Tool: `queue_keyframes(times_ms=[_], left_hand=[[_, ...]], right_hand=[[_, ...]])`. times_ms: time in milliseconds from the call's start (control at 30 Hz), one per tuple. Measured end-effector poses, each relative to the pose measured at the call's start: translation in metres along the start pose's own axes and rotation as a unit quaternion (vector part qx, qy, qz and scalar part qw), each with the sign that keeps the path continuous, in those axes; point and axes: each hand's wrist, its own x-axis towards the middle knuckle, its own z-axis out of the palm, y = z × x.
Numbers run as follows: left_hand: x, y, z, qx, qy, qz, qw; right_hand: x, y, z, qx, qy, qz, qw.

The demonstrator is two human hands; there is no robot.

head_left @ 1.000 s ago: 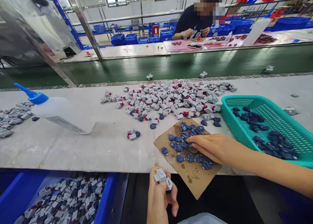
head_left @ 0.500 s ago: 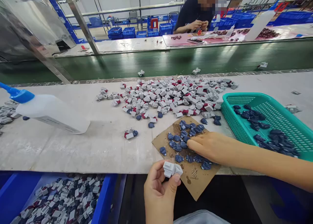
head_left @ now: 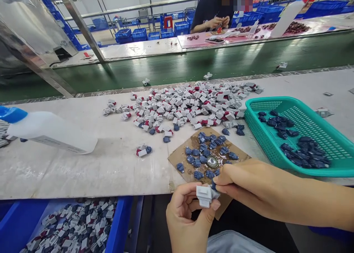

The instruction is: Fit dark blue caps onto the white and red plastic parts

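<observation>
Between the thumb and fingers of my left hand (head_left: 190, 212) is a light grey plastic part (head_left: 204, 194), held near the table's front edge. My right hand (head_left: 249, 183) pinches a small dark blue plastic piece (head_left: 214, 185) against the right side of that grey part; fingertips partly hide it. Just beyond both hands lies a brown cardboard sheet (head_left: 179, 153), wet in its middle, with several dark blue fist-shaped pieces (head_left: 203, 152) spread on it. A small round cap-like thing (head_left: 212, 162) sits among them in the wet patch.
A heap of grey and dark red parts (head_left: 182, 105) spreads behind the cardboard. To the right stands a green basket (head_left: 260, 142) holding dark blue pieces. A white bottle (head_left: 55, 131) lies at left, above a blue bin (head_left: 121, 216) of parts. Beyond the conveyor (head_left: 124, 74), a person (head_left: 210, 13) works.
My right hand has come from the cardboard to the grey part, bringing a dark blue piece against it. The round cap-like thing is now uncovered. The view has shifted slightly.
</observation>
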Motion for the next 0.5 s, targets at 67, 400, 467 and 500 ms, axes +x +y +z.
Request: queue_keyframes(times_ms=[67,400,467,500], left_hand=[[-0.002,0.0,0.0,0.014,-0.006,0.018,1.0],[-0.007,-0.011,0.006,0.047,0.014,0.031,0.998],[-0.007,-0.01,-0.001,0.046,0.008,0.013,0.999],[-0.006,-0.006,-0.01,0.048,0.002,0.005,0.999]], right_hand=[[0.001,-0.001,0.0,0.011,-0.024,0.001,1.0],[0.004,0.004,0.011,0.178,-0.051,0.04,0.982],[0.006,-0.002,0.017,0.208,-0.058,0.057,0.975],[0.007,-0.005,0.018,0.226,-0.067,0.056,0.97]])
